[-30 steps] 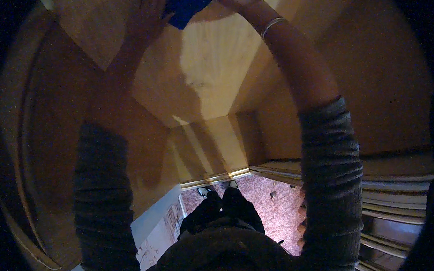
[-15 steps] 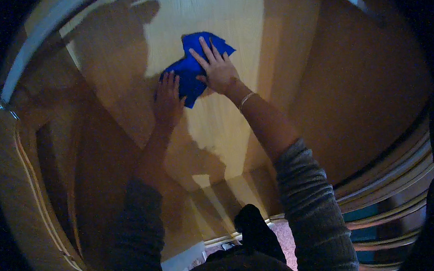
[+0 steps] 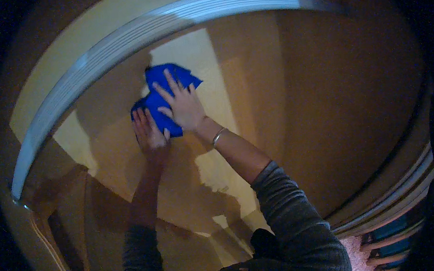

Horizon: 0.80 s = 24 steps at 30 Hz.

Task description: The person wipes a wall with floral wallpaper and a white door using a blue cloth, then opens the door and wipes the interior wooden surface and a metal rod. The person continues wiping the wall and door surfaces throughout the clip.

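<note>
A blue cloth (image 3: pixel 152 100) lies spread and slightly creased against a pale wood-grain panel (image 3: pixel 214 160). My right hand (image 3: pixel 187 108) rests flat on its upper right part, fingers spread and a thin bracelet (image 3: pixel 218 136) at the wrist. Lower and to the left, my left hand (image 3: pixel 151 134) presses the cloth's left edge with its fingers stretched out flat. Neither hand curls around the cloth. Shadows of my arms and body fall over the panel.
A pale grooved rail (image 3: pixel 140 31) curves across the top and left. Brown wooden side panels (image 3: pixel 341 96) stand at both sides. At the lower right are pink carpet (image 3: pixel 356 253) and several curved wooden edges (image 3: pixel 396 244).
The view has shifted, bringing more of the grooved rail into sight. Hands and cloth now appear lower and farther left in the picture, both hands still flat on the cloth.
</note>
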Motion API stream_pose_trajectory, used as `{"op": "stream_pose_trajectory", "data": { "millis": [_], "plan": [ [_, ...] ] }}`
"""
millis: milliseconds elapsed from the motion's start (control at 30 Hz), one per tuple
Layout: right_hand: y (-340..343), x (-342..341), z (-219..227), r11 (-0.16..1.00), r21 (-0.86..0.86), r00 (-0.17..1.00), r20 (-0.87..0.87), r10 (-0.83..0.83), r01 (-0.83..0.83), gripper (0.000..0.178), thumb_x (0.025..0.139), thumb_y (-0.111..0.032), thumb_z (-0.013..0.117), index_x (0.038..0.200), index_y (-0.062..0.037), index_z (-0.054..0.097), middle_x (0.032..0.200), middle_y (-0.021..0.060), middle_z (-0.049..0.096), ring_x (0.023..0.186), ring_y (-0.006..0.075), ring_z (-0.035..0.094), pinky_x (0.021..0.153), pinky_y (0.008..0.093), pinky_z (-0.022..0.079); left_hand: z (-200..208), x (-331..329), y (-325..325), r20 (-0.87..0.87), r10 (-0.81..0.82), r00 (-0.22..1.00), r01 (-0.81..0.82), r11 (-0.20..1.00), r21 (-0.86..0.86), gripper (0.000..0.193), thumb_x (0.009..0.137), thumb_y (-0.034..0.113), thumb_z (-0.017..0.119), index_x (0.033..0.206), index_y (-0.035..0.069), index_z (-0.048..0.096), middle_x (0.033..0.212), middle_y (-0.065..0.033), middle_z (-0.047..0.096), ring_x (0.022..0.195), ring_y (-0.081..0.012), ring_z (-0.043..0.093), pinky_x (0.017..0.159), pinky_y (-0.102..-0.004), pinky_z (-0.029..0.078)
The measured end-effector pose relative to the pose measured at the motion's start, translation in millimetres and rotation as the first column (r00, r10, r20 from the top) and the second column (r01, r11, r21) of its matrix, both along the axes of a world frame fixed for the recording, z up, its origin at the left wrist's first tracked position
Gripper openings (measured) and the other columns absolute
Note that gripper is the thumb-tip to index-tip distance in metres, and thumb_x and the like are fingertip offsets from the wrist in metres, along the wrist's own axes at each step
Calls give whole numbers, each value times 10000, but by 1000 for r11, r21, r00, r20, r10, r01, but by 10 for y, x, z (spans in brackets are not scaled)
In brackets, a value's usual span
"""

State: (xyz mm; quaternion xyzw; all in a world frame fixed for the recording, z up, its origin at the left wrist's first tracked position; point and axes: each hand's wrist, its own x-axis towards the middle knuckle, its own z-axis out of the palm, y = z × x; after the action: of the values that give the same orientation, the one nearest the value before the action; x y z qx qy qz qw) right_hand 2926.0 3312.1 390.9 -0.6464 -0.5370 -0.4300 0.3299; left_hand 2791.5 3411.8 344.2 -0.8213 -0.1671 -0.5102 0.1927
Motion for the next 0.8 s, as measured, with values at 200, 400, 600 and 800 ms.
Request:
{"op": "stream_pose_trajectory", "data": {
  "millis": [200, 400, 600, 800],
  "plan": [
    [-677, 1160, -378, 965, 256, 976, -219, 2, 56, 764, 915, -421, 646, 1567, -214, 305, 1652, 191, 104, 1499, 445, 125, 1146, 631, 216, 153, 1107, -441, -256, -170, 952, 224, 954, 200, 854, 880, 326, 664, 1530, -45, 254, 1604, -252, 220, 1503, -403, 174, 1224, -517, 135],
    [-639, 1166, -1113, 994, 93, 931, -364, -12, 49, 769, 927, -415, 629, 1571, -168, 289, 1649, 202, 108, 1500, 442, 129, 1148, 610, 224, -563, 1100, -180, -404, -134, 905, 201, 971, 129, 849, 877, 365, 682, 1525, -15, 285, 1593, -219, 276, 1488, -373, 246, 1209, -518, 195],
    [-328, 793, -909, 994, -105, 978, -209, -18, -4, 776, 925, -459, 611, 1571, -179, 285, 1657, 171, 120, 1488, 418, 207, 1080, 630, 323, -745, 481, 209, -335, -81, 939, 111, 991, 72, 833, 875, 332, 709, 1521, 10, 294, 1595, -211, 272, 1478, -404, 246, 1190, -556, 217],
    [-471, 1100, -69, 996, 79, 993, -102, 55, -47, 773, 910, -484, 630, 1558, -199, 320, 1658, 154, 124, 1495, 381, 209, 1062, 658, 330, 81, 780, -222, -194, -102, 976, 128, 984, 124, 856, 879, 336, 707, 1521, -23, 269, 1590, -232, 263, 1484, -431, 202, 1198, -551, 194]
  ]
}}
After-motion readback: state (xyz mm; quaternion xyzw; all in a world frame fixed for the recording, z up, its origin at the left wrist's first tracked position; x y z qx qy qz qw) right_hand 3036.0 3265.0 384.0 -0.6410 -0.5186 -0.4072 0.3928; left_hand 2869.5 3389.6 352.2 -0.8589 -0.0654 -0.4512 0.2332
